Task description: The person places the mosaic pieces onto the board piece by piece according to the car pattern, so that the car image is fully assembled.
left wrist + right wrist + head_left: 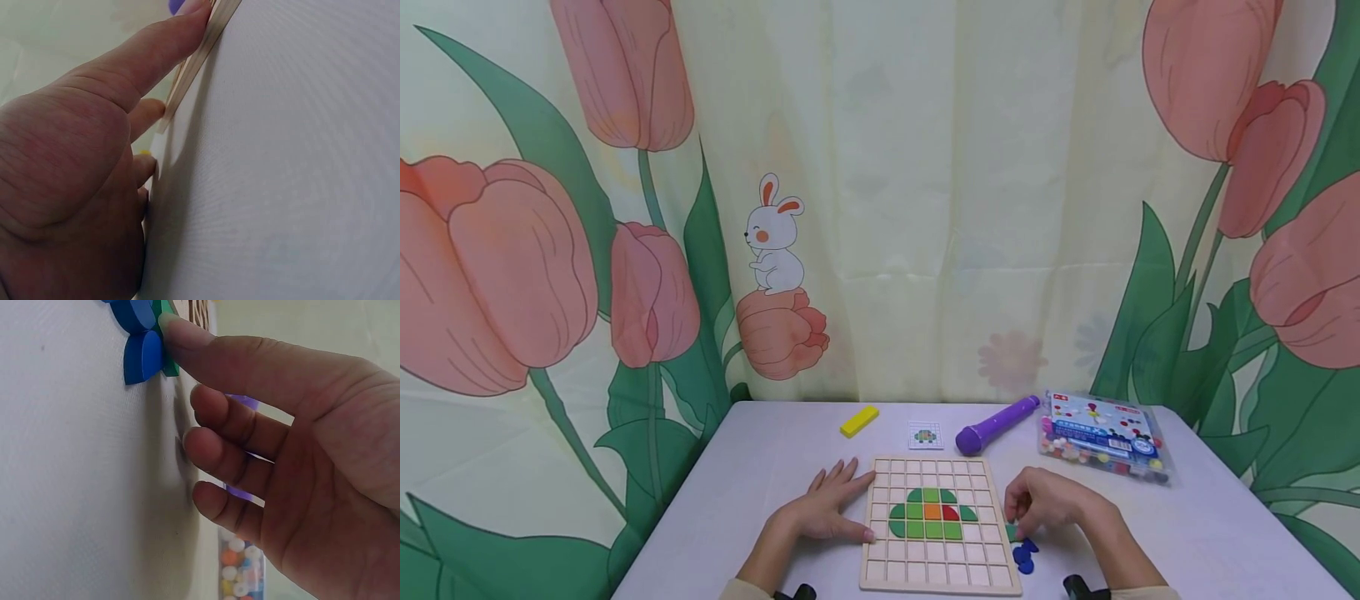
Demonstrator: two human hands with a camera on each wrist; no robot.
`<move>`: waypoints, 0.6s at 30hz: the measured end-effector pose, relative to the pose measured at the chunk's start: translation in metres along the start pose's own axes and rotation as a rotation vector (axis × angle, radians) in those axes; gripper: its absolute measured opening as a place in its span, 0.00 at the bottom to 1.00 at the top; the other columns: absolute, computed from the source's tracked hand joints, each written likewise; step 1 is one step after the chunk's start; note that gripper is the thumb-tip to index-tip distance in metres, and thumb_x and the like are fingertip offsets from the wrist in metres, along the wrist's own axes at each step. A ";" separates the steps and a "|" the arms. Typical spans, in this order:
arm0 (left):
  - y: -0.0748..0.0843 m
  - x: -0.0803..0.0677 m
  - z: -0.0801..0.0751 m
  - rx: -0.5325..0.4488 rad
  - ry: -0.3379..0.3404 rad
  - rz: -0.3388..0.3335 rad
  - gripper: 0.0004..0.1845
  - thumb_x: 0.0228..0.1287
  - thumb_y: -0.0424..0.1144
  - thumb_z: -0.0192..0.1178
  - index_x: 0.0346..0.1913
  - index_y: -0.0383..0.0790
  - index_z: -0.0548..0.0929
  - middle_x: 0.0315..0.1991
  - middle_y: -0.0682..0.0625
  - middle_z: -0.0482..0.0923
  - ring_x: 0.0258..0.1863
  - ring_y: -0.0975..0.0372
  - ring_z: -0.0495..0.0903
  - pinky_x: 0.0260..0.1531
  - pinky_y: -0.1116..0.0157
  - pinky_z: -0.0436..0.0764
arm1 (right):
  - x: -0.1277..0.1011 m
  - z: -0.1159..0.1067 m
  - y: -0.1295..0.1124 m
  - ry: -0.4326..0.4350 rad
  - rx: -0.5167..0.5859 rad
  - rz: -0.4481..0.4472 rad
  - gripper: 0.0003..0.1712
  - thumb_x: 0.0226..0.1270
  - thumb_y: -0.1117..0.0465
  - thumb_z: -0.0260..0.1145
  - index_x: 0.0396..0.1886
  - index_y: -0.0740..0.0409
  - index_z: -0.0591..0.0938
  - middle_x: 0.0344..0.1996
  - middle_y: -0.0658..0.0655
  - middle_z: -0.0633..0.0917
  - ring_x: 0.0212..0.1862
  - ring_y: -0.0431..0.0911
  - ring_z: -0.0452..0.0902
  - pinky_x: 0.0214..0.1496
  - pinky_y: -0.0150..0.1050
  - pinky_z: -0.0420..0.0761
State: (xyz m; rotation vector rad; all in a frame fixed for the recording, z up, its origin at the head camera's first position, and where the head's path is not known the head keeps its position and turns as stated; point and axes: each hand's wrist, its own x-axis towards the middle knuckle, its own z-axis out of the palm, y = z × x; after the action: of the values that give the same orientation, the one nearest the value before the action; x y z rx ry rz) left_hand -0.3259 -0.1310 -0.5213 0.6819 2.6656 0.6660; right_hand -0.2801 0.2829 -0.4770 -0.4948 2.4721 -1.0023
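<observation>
A wooden grid board (936, 572) lies flat, with green, orange and red tiles set in its middle cells. My left hand (829, 507) is spread along its left side, thumb and index fingertip touching the frame. The thumb on the wooden rim (199, 59) shows in the left wrist view. Beside the board's right edge, my right hand (1060, 498) pinches a dark green tile (171, 367) at the table; the thumb lies on it and the index finger is hidden in the right wrist view. Several blue rounded tiles (1025, 566) lie close by, touching the green one in the right wrist view.
Behind the board lie a yellow block (859, 421), a small pattern card (926, 435) and a purple microphone-shaped object (996, 426). A clear case of colourful beads (1103, 437) lies at the back right. A tulip-printed curtain (895, 208) hangs behind the white table (715, 467).
</observation>
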 end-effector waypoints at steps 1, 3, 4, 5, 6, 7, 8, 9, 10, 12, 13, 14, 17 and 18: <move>0.000 0.000 0.000 0.000 0.001 0.001 0.55 0.50 0.72 0.72 0.81 0.62 0.63 0.85 0.42 0.47 0.85 0.44 0.40 0.80 0.36 0.38 | 0.000 0.000 0.000 0.002 0.001 0.005 0.08 0.56 0.70 0.79 0.32 0.57 0.88 0.25 0.51 0.82 0.32 0.46 0.74 0.32 0.34 0.72; 0.000 -0.001 0.000 0.001 0.001 0.002 0.55 0.50 0.72 0.72 0.81 0.61 0.63 0.85 0.42 0.47 0.85 0.44 0.40 0.80 0.36 0.38 | 0.000 0.000 0.001 0.006 0.003 0.013 0.08 0.56 0.71 0.78 0.33 0.56 0.88 0.27 0.52 0.83 0.33 0.46 0.75 0.33 0.35 0.72; 0.000 -0.001 0.000 0.002 0.001 0.003 0.55 0.51 0.72 0.72 0.81 0.61 0.63 0.85 0.42 0.47 0.85 0.44 0.40 0.80 0.36 0.38 | 0.001 0.000 0.001 0.007 0.003 0.013 0.08 0.57 0.71 0.78 0.33 0.56 0.88 0.27 0.52 0.83 0.33 0.47 0.75 0.34 0.35 0.72; 0.000 -0.001 0.000 0.001 0.002 0.003 0.55 0.51 0.72 0.72 0.81 0.61 0.63 0.85 0.42 0.47 0.85 0.44 0.40 0.80 0.35 0.38 | 0.001 0.000 0.000 0.007 0.002 0.012 0.09 0.57 0.71 0.78 0.34 0.56 0.88 0.28 0.52 0.84 0.34 0.47 0.75 0.34 0.35 0.73; 0.000 -0.001 0.000 0.000 0.003 0.004 0.55 0.51 0.71 0.72 0.81 0.61 0.63 0.85 0.42 0.47 0.85 0.44 0.40 0.80 0.35 0.38 | 0.001 0.000 0.000 0.007 0.001 0.009 0.09 0.57 0.71 0.78 0.34 0.56 0.88 0.28 0.53 0.84 0.34 0.47 0.75 0.34 0.35 0.73; 0.000 -0.001 0.000 0.000 0.003 0.004 0.55 0.51 0.71 0.72 0.81 0.61 0.63 0.85 0.42 0.47 0.85 0.44 0.40 0.80 0.35 0.38 | 0.002 0.001 0.000 0.005 -0.003 0.004 0.09 0.57 0.70 0.78 0.34 0.56 0.88 0.28 0.52 0.84 0.34 0.47 0.75 0.34 0.35 0.73; 0.000 -0.002 0.000 0.000 0.004 0.005 0.55 0.51 0.71 0.72 0.81 0.61 0.63 0.85 0.42 0.47 0.85 0.44 0.40 0.80 0.35 0.38 | 0.002 0.001 0.000 0.004 -0.009 -0.004 0.09 0.56 0.70 0.79 0.33 0.56 0.88 0.28 0.52 0.84 0.34 0.46 0.75 0.34 0.35 0.73; 0.001 -0.002 0.000 -0.002 0.004 0.004 0.55 0.51 0.71 0.72 0.81 0.61 0.63 0.85 0.42 0.47 0.85 0.44 0.40 0.80 0.35 0.38 | 0.003 0.001 -0.001 0.003 -0.011 -0.010 0.09 0.56 0.70 0.79 0.33 0.56 0.88 0.28 0.52 0.83 0.34 0.46 0.75 0.34 0.35 0.72; 0.001 -0.002 0.000 -0.001 0.004 0.005 0.55 0.51 0.71 0.72 0.81 0.61 0.63 0.85 0.42 0.47 0.85 0.44 0.40 0.80 0.35 0.38 | 0.003 0.002 -0.001 0.001 -0.015 -0.016 0.09 0.56 0.69 0.80 0.33 0.56 0.87 0.27 0.51 0.83 0.33 0.46 0.75 0.34 0.34 0.72; 0.001 -0.002 0.000 0.001 0.003 0.004 0.55 0.51 0.71 0.71 0.81 0.61 0.63 0.85 0.42 0.47 0.85 0.44 0.40 0.80 0.35 0.38 | 0.004 0.002 -0.001 0.000 -0.021 -0.024 0.10 0.55 0.69 0.80 0.32 0.56 0.87 0.27 0.51 0.82 0.33 0.45 0.74 0.33 0.34 0.71; 0.001 -0.002 0.000 0.001 0.002 0.003 0.55 0.51 0.72 0.71 0.81 0.61 0.63 0.85 0.42 0.47 0.85 0.44 0.40 0.80 0.35 0.38 | 0.005 0.003 -0.001 0.000 -0.024 -0.026 0.10 0.54 0.69 0.81 0.32 0.57 0.86 0.26 0.50 0.82 0.33 0.45 0.74 0.33 0.34 0.71; 0.001 -0.002 0.000 0.003 0.002 0.003 0.55 0.51 0.72 0.71 0.81 0.61 0.62 0.85 0.43 0.47 0.85 0.44 0.40 0.80 0.35 0.39 | 0.005 0.003 -0.001 0.001 -0.024 -0.026 0.10 0.54 0.69 0.81 0.32 0.57 0.86 0.26 0.50 0.81 0.33 0.45 0.74 0.33 0.34 0.71; 0.001 -0.001 0.000 0.008 0.004 0.005 0.54 0.51 0.72 0.71 0.81 0.62 0.62 0.85 0.43 0.47 0.85 0.44 0.40 0.80 0.35 0.39 | 0.005 0.003 0.000 0.002 -0.026 -0.022 0.10 0.54 0.70 0.80 0.31 0.57 0.86 0.26 0.50 0.81 0.33 0.45 0.74 0.33 0.34 0.71; 0.001 -0.001 0.000 0.008 0.004 0.005 0.54 0.51 0.72 0.71 0.81 0.62 0.62 0.85 0.43 0.47 0.85 0.44 0.40 0.80 0.35 0.39 | 0.005 0.003 0.000 0.002 -0.027 -0.022 0.10 0.54 0.70 0.80 0.32 0.57 0.86 0.26 0.50 0.81 0.33 0.46 0.74 0.34 0.34 0.71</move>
State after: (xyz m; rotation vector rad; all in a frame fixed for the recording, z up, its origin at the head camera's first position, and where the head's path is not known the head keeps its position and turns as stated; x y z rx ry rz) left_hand -0.3249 -0.1310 -0.5210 0.6904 2.6727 0.6592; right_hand -0.2829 0.2788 -0.4805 -0.5307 2.4901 -0.9799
